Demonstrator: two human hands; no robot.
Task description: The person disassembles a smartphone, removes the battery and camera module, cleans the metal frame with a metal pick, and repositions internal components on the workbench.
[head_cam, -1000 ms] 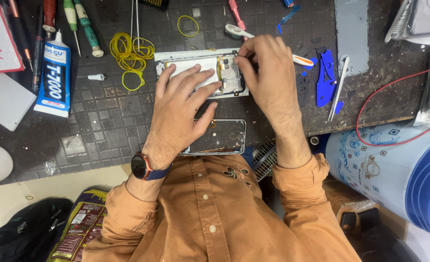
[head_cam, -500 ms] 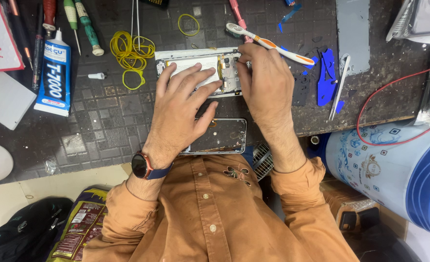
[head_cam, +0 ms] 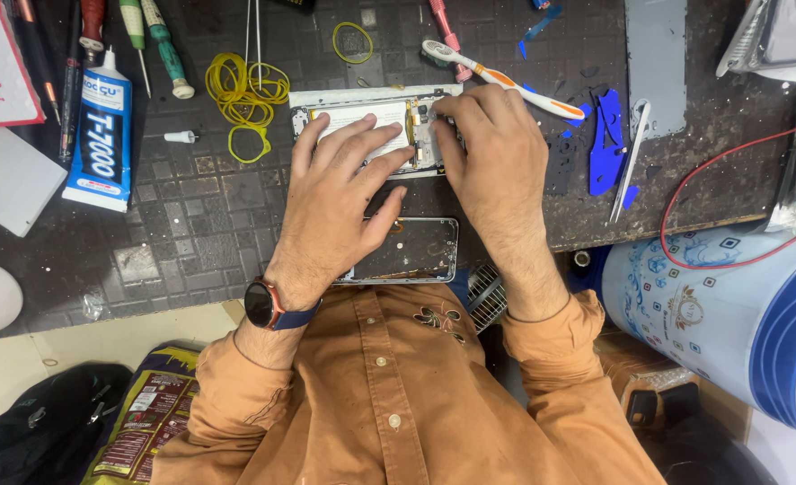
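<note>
— Moved since before? Toothbrush [head_cam: 506,79] lowered flat onto the table [head_cam: 191,224], right hand [head_cam: 492,166] slid down beside it.

— And the left hand [head_cam: 340,202]?

— Spread wide, fingers [head_cam: 362,144] pressing flat on the opened phone [head_cam: 371,130] mid-table.

— Right fingers?

— Pinched narrow at the phone's right end; cannot tell whether gripping anything. Screen [head_cam: 407,251] just below, near the shirt.

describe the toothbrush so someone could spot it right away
Start at the dark work mat and find the opened phone under both hands. Just past the right hand lies the toothbrush, slanted. Its white-and-orange handle and bristled head set it apart from the neighbouring blue plastic tools.
</note>
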